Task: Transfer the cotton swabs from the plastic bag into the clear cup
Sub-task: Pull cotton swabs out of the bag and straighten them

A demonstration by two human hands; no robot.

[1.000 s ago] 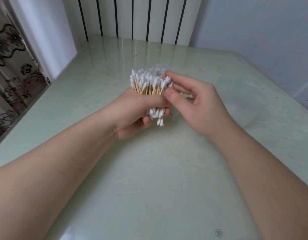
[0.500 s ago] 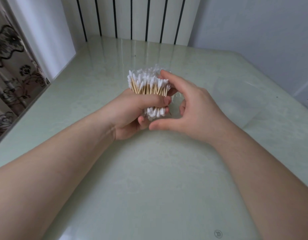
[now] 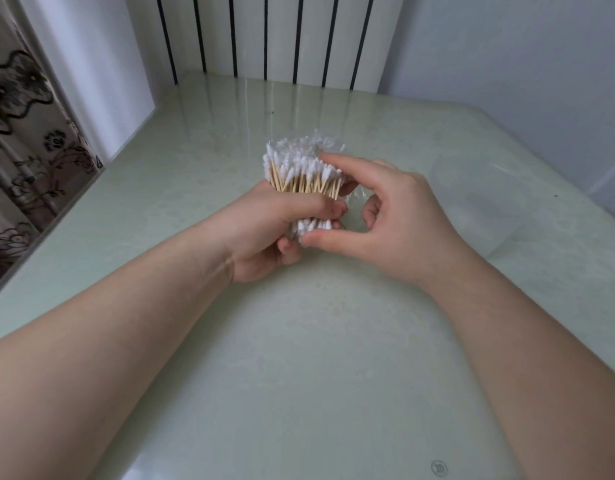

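Observation:
A thick bundle of wooden-stemmed cotton swabs (image 3: 301, 174) stands upright above the middle of the table, wrapped in a thin clear plastic bag (image 3: 325, 144) that crinkles over the top tips. My left hand (image 3: 275, 225) grips the bundle round its middle. My right hand (image 3: 385, 216) spans the bundle from the right, with the index finger on the upper tips and the thumb under the lower tips. The clear cup (image 3: 475, 206) shows faintly on the table to the right of my right hand, apart from it.
The pale green glossy table (image 3: 299, 358) stretches toward me. A white wall with black vertical stripes (image 3: 282, 36) stands behind it, a patterned curtain (image 3: 25, 143) hangs at the left edge, and a plain wall is at the right.
My right hand went from pinching the swab tops to spanning the bundle, its thumb dropping under the lower tips. My left hand kept its grip and shifted slightly left.

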